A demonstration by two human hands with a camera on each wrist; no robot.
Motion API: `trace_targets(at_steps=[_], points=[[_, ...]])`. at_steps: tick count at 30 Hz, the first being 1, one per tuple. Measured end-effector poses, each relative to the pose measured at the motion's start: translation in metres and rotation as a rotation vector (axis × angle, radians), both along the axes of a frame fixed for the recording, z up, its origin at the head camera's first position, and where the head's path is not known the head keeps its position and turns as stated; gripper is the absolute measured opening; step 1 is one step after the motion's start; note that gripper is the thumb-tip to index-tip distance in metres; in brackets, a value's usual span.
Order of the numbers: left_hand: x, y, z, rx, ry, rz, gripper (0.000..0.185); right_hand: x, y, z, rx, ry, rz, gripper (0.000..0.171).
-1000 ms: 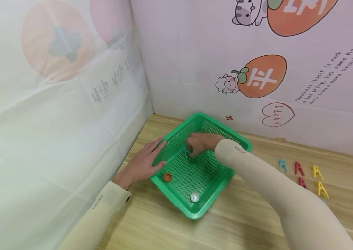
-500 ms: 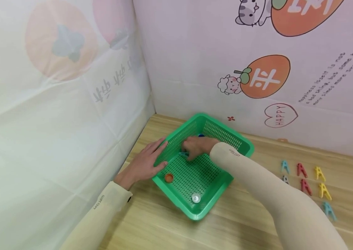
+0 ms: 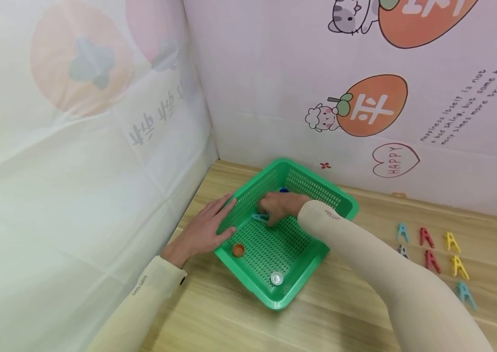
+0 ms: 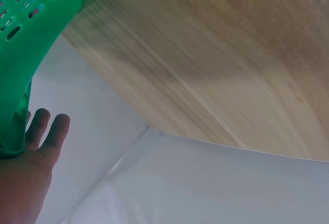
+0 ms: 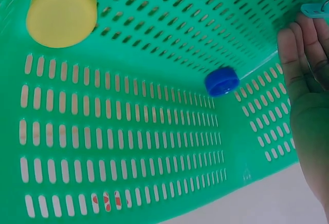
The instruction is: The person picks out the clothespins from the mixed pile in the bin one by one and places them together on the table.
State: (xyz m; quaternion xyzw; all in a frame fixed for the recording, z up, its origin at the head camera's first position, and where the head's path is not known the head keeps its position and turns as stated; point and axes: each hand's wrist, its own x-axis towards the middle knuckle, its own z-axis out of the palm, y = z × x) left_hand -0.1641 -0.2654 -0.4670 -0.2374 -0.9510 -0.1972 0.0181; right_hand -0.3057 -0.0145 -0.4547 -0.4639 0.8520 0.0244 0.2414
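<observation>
A green perforated basket (image 3: 290,293) stands on the wooden table near the corner. My left hand (image 3: 211,224) lies flat against the basket's left outer wall, fingers straight; the left wrist view shows those fingers (image 4: 49,131) beside the green rim (image 4: 25,44). My right hand (image 3: 271,214) reaches inside the basket and pinches a teal clothespin (image 3: 259,216) low over the floor by the left wall. The pin's tip (image 5: 313,9) shows above the fingers (image 5: 300,54) in the right wrist view. Loose caps lie in the basket: orange (image 3: 238,250), clear (image 3: 276,278), blue (image 5: 222,81) and yellow (image 5: 61,11).
Several clothespins lie in rows on the table at the right: teal (image 3: 402,231), red (image 3: 426,237), yellow (image 3: 450,241), more below them. Printed white sheets wall off the back and the left side. Bare wood (image 3: 345,313) runs along the front.
My right hand has lowered the teal clothespin slightly toward the basket floor and tilted it flatter. The left hand has stayed on the basket wall.
</observation>
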Motion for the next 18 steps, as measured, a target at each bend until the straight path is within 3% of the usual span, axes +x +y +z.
trace_targets(at_steps=[6, 13, 18], points=[[0.0, 0.0, -0.001, 0.003, -0.006, 0.007, 0.078, -0.001, 0.004, 0.011, -0.03, 0.015, 0.001, 0.013], [0.0, 0.001, -0.001, 0.003, -0.009, 0.013, 0.08, 0.002, 0.019, 0.038, -0.067, 0.03, -0.02, 0.03], [0.001, 0.001, -0.001, 0.0, -0.014, 0.014, 0.08, 0.004, 0.04, 0.055, -0.133, 0.024, -0.06, 0.032]])
